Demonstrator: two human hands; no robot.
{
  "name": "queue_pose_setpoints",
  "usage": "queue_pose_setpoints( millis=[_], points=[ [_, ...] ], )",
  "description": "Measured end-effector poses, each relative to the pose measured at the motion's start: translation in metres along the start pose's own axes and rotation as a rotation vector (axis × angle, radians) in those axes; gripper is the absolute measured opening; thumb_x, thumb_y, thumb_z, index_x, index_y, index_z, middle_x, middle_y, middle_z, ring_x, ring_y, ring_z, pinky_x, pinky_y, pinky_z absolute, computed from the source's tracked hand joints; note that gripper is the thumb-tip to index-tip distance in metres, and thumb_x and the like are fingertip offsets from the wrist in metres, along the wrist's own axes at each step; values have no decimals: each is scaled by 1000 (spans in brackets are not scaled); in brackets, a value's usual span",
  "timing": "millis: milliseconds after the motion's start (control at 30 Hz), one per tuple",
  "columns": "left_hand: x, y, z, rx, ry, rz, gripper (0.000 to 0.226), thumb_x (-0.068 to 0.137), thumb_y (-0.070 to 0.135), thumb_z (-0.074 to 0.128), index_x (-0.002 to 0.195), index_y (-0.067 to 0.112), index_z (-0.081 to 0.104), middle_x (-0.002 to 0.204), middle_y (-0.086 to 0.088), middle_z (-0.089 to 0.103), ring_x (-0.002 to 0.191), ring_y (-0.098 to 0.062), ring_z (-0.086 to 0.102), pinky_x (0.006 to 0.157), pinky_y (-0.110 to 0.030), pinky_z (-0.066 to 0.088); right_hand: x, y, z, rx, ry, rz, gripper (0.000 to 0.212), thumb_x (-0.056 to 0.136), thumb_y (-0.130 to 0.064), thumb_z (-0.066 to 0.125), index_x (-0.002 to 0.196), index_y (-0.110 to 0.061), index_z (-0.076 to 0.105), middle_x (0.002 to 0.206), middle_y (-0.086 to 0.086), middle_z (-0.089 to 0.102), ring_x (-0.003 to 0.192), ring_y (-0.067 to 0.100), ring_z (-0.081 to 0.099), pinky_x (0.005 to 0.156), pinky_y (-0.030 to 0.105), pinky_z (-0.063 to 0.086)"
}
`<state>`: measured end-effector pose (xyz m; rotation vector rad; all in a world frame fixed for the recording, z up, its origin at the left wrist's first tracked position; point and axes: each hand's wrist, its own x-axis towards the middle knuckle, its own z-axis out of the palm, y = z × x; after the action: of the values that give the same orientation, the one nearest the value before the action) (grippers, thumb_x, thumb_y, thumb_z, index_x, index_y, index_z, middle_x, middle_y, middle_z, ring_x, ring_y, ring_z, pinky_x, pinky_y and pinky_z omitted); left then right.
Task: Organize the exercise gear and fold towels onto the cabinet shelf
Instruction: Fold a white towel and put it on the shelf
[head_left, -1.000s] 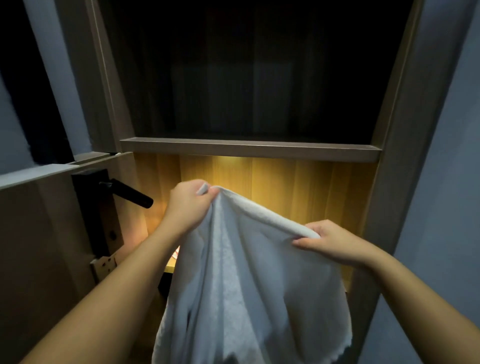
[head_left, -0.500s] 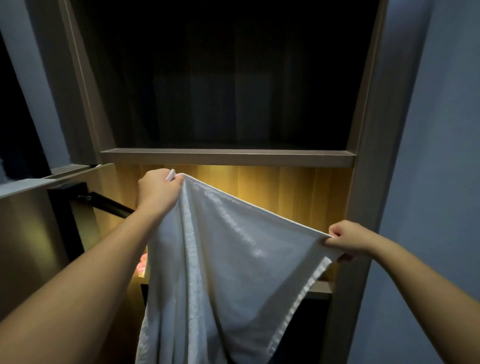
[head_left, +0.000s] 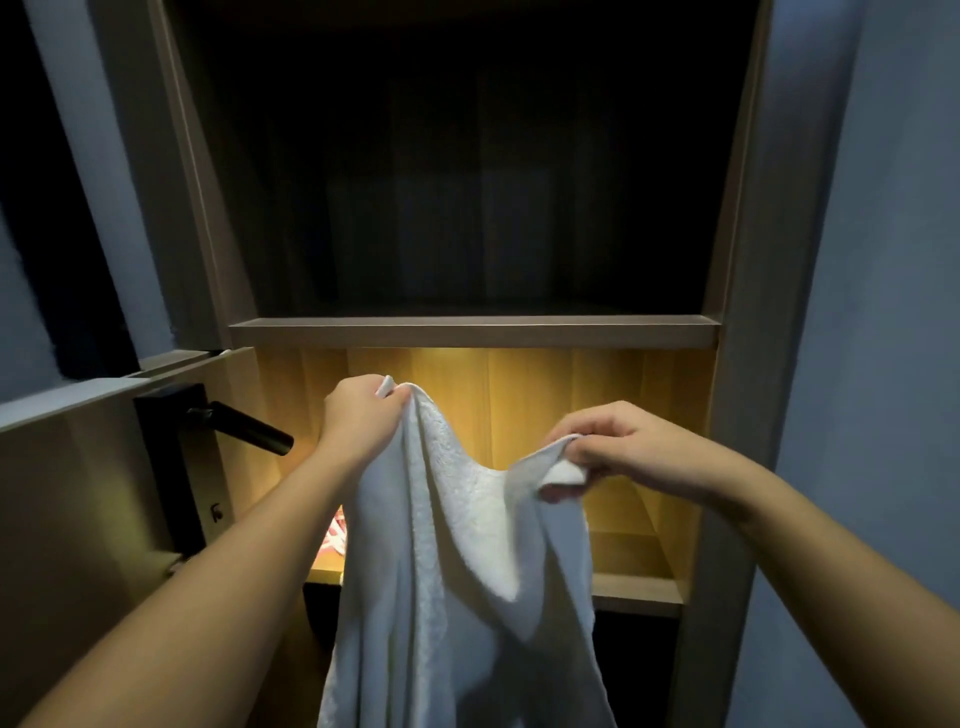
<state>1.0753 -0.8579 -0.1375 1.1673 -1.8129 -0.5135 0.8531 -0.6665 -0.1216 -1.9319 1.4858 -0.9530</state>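
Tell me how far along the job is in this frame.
Done: little shows; only a pink-and-white item, partly hidden, lies on the lit shelf. In hand: the left hand and right hand grip the top edge of a white towel, which hangs unfolded. Left: fold it and set it on a shelf; no folded towel is visible.

The right hand (head_left: 631, 449) came inward toward the left hand (head_left: 358, 421), from beside the cabinet's right post to the middle of the lit shelf opening. The white towel (head_left: 467, 571), stretched taut half a second before, slackened and sagged between them.
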Motion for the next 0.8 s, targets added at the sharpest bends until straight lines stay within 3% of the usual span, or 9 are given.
queue_pose_setpoints(
  millis=[100, 167, 300, 433, 500, 633, 733, 800],
  points=[
    [-8, 5, 7, 10, -55, 39, 36, 98, 32, 52, 91, -1, 65, 90, -17, 63, 81, -25, 58, 61, -29, 40, 3, -9, 7, -213, -125, 16, 20, 92, -17, 64, 112, -19, 66, 103, 0, 68, 97, 15, 65, 85, 30, 55],
    [-12, 10, 10, -17, -69, 70, 32, 98, 29, 52, 94, 0, 64, 91, -14, 63, 86, -26, 59, 64, -29, 42, 5, -11, 13, -295, -47, 21, 12, 95, -16, 60, 104, -16, 69, 95, -4, 72, 91, 9, 68, 84, 29, 56],
    [-27, 29, 15, -96, -139, 114, 25, 98, 31, 54, 95, 7, 63, 91, -7, 62, 87, -19, 58, 69, -30, 46, 3, -4, 19, -336, 130, 67, 22, 99, -22, 53, 94, -11, 72, 85, -3, 74, 82, 4, 70, 85, 33, 58],
    [-57, 48, 19, -210, -390, 266, 16, 92, 32, 64, 80, 22, 70, 75, 12, 67, 73, 5, 59, 59, -8, 42, -1, -1, 22, -387, 239, 35, 24, 99, -26, 53, 91, -15, 73, 78, -2, 70, 74, 10, 67, 75, 35, 59],
    [-68, 51, 23, -269, -483, 295, 13, 89, 34, 69, 81, 24, 73, 72, 19, 67, 69, 8, 57, 59, -6, 41, -3, 0, 22, -414, 298, 22, 28, 98, -31, 53, 87, -15, 73, 76, 0, 68, 72, 14, 64, 70, 35, 59],
    [-78, 52, 31, -306, -544, 308, 15, 86, 38, 71, 94, 26, 73, 84, 8, 70, 77, -1, 60, 68, -16, 46, -2, 4, 20, -474, 395, 11, 35, 97, -38, 52, 80, -14, 72, 72, 4, 65, 72, 19, 60, 63, 37, 53],
    [-80, 56, 37, -349, -467, 320, 11, 90, 28, 69, 90, 18, 73, 75, 1, 65, 70, -6, 53, 65, -24, 41, 0, 8, 21, -480, 428, -6, 35, 94, -38, 55, 77, -11, 69, 74, 4, 61, 72, 18, 57, 64, 39, 51],
    [-81, 58, 41, -328, -440, 344, 16, 92, 29, 65, 86, 16, 72, 78, -6, 66, 71, -12, 55, 66, -26, 42, 1, 12, 22, -418, 469, -38, 33, 92, -35, 59, 74, -8, 66, 77, 2, 57, 74, 16, 56, 65, 33, 49]
  ],
)
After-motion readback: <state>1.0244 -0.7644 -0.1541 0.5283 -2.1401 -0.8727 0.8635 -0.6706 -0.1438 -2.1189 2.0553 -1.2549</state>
